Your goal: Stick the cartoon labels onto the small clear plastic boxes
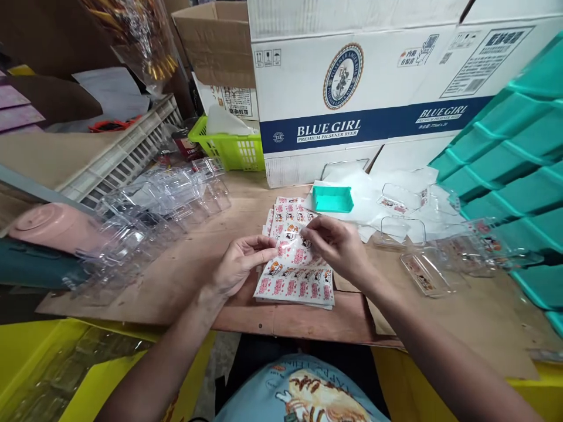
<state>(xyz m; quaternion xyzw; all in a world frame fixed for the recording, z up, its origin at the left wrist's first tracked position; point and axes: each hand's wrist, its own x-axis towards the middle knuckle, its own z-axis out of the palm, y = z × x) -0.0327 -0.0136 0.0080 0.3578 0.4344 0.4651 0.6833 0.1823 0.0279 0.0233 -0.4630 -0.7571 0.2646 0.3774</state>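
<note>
- The sticker sheets [295,287] lie in a pile at the centre of the frame, on the desk [185,293]; the top one bulges up in a curve.
- The left hand [241,261] has a narrow grip, thumb and finger pinching glossy film at the top sheet's left side.
- The right hand [334,240] also has a narrow grip, pinching film near the sheet's upper middle; whether a single sticker is loose there, I cannot tell.
- The film could tear or crease if the two hands pull unevenly, I judge; a sticky side could fold onto itself or cling to a fingertip.
- The pile could slide, since no hand visibly presses it flat.
- Count: two hands; several sheets, their edges overlapping too much to number.
- One small green tray [333,200], just above the sheets.
- Right of centre, at least three clear boxes [424,272] with printed pictures; more overlap beyond counting.
- Left of centre, many clear boxes [171,202] in a jumble, not countable.
- One lime basket [231,151], upper middle; one pink bottle [50,231], far left.
- Many stacked green bins [505,140], right edge, cut off by the frame.
</note>
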